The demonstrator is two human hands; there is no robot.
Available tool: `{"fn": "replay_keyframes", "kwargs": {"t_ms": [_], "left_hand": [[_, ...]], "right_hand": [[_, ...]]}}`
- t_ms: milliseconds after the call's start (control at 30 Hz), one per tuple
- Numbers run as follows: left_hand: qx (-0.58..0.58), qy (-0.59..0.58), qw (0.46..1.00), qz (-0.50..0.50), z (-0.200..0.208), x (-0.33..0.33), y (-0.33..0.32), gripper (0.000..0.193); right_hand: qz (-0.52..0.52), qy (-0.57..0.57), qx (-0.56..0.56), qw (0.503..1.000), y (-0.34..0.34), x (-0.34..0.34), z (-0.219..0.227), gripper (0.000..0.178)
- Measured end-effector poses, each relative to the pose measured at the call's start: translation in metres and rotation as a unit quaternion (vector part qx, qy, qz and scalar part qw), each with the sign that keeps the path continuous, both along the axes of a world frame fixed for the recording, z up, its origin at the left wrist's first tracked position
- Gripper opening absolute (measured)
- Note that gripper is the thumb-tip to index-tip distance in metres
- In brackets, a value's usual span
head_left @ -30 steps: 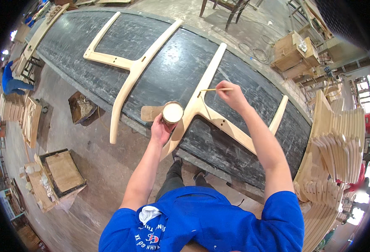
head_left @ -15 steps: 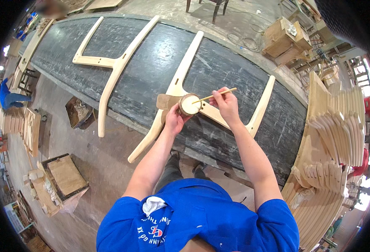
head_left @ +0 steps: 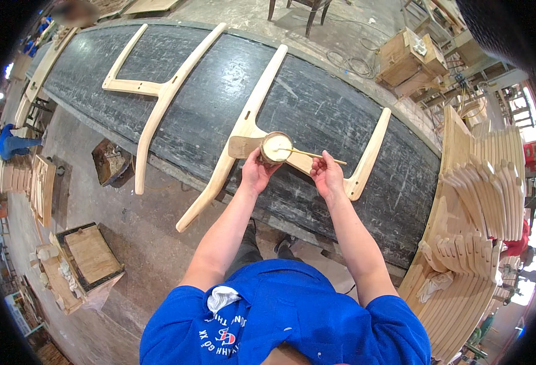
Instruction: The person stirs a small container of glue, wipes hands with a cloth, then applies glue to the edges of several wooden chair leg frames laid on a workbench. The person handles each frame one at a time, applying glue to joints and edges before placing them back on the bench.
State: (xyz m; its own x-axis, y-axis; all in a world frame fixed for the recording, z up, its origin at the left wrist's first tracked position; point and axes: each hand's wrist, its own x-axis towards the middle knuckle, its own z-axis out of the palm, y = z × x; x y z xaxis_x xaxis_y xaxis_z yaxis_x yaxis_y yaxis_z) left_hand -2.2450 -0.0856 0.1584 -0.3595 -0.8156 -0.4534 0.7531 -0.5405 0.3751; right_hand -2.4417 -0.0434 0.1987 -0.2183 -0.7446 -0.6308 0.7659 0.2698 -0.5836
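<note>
My left hand (head_left: pixel 257 174) grips a round cup (head_left: pixel 276 148) holding a pale cream paste, above the near wooden frame. Between the fingers of my right hand (head_left: pixel 327 174) is a thin wooden stick (head_left: pixel 316 156); its tip dips into the paste. A flat brown wooden piece (head_left: pixel 241 146) shows just left of the cup, over the frame; whether it touches my hand is unclear. Beneath lies a pale wooden chair-side frame (head_left: pixel 262 97) with slots and holes. A second similar frame (head_left: pixel 169 88) rests farther left. Both lie on a long dark table (head_left: pixel 219 73).
Stacks of curved wooden parts (head_left: pixel 484 194) stand at the right. A wooden box (head_left: pixel 409 61) sits on the floor beyond the table. On the left floor are a bin (head_left: pixel 111 162) and a wood-topped crate (head_left: pixel 91 255). A person in blue (head_left: pixel 15 144) is far left.
My right hand has moved down and slightly right, and the stick now slants downward to the right instead of upward. The cup has stayed nearly in place.
</note>
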Motion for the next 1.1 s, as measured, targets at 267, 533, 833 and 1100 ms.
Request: {"fn": "replay_keyframes", "kwargs": {"t_ms": [267,533,833,1100], "left_hand": [[0.006,-0.002,1.0,0.028,-0.023,0.041,0.006,0.04],[0.041,-0.043,0.995,0.076,-0.028,0.081,0.029,0.039],[0.056,-0.042,0.995,0.073,-0.035,0.087,0.045,0.04],[0.024,-0.031,0.998,0.05,-0.04,0.074,0.049,0.04]], "right_hand": [[0.072,0.326,-0.153,0.93,-0.03,-0.005,0.032,0.021],[0.202,0.61,-0.209,0.738,-0.042,0.01,0.021,0.023],[0.274,0.649,-0.26,0.661,-0.051,0.017,0.015,0.022],[0.281,0.631,-0.25,0.678,-0.058,0.007,0.009,0.019]]}}
